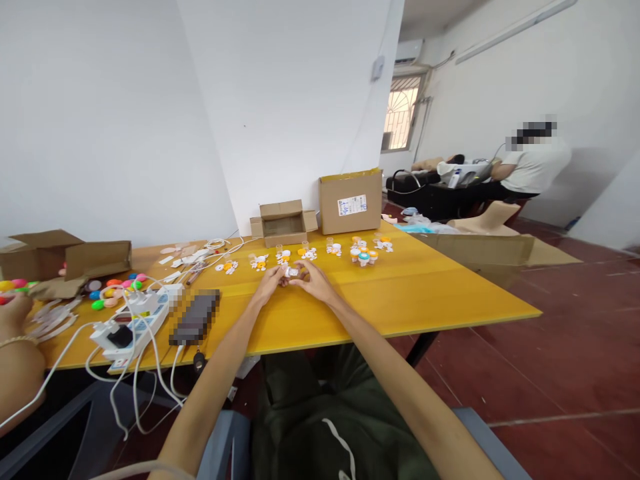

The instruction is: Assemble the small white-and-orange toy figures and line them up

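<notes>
Toy piece: a small white toy sits between both hands, over the middle of the yellow table, just in front of the row of toys.
Left hand: the left hand comes from the left, fingertips pinched on the toy's left end.
Right hand: the right hand meets it from the right, fingers curled and pressed on the toy's right end.
Row of toys: about seven white and orange figures stand in a line beyond the hands; the ones at the right bunch together, so the count is rough.
Boxes: a small open cardboard box and a taller closed box at the far edge; two more open boxes at the left.
Left side: a white power strip with tangled white cables, and bright plastic balls near it.
Neighbour: another person's hand rests at the table's left end.
Room: white walls, dark red tile floor, a barred window, and a seated person at a far desk.
</notes>
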{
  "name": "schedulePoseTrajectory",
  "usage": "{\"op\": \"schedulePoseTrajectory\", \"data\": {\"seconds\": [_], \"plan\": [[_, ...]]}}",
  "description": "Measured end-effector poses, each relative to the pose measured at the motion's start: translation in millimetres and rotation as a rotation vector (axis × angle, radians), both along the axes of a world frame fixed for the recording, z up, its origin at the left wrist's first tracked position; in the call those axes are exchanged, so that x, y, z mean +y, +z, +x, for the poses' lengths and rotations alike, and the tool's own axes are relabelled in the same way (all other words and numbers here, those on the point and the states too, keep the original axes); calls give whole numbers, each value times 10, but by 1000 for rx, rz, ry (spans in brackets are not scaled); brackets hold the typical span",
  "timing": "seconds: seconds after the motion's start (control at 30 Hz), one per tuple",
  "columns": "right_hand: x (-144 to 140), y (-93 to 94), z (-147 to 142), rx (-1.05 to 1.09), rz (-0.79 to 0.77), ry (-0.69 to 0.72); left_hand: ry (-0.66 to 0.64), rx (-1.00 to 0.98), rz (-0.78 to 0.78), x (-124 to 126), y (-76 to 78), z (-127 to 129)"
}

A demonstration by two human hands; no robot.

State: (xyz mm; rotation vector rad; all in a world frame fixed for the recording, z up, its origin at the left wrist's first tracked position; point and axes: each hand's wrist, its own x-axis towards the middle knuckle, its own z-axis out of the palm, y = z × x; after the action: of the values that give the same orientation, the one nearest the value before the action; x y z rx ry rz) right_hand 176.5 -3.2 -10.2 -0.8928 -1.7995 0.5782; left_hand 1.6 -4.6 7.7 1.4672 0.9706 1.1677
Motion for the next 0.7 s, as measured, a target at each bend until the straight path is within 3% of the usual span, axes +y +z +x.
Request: {"op": "schedulePoseTrajectory", "data": {"seconds": [0.7], "plan": [[-66, 53, -5, 5, 62, -12, -6, -2, -10, -30, 36, 22]]}}
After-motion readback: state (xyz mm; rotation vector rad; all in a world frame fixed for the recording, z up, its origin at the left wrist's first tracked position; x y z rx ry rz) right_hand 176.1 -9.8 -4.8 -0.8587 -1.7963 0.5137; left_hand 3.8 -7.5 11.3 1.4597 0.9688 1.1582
